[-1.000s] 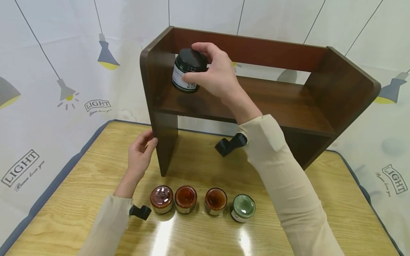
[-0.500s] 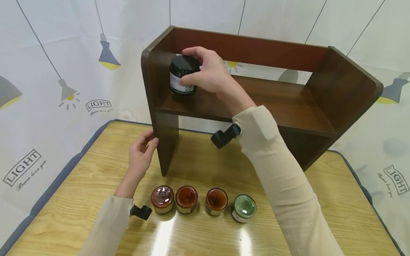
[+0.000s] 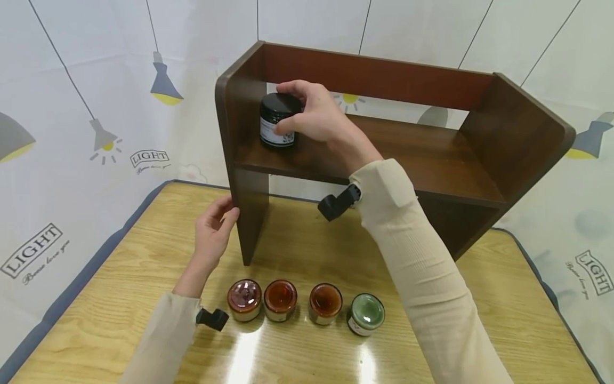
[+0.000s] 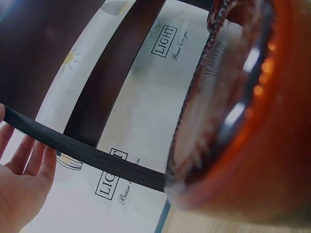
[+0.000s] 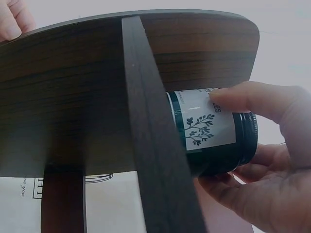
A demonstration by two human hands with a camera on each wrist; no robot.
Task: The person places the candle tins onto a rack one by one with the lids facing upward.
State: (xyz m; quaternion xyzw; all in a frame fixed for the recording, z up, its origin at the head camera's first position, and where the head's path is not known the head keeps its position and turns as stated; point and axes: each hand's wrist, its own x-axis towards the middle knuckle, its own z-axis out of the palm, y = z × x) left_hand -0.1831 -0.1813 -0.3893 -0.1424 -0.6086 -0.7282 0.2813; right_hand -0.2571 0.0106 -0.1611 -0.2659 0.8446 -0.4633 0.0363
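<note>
My right hand grips a dark green jar with a black lid and a white label, thumb in front and fingers behind. The jar is upright at the left end of the upper board of a dark brown wooden shelf. Seen from the right wrist, a plant drawing shows on the jar's label, and its base is hidden behind the board's edge. Low on the shelf's left side panel, my left hand touches the outer face with extended fingers, thumb at the front edge.
Several glass jars stand in a row on the wooden table before the shelf: a purplish one, two amber-red ones, and a green one. An amber-red glass jar looms close in the left wrist view.
My right hand has lowered the dark green jar toward the upper board, bringing it nearer the left side panel. My left hand has stayed at the panel.
</note>
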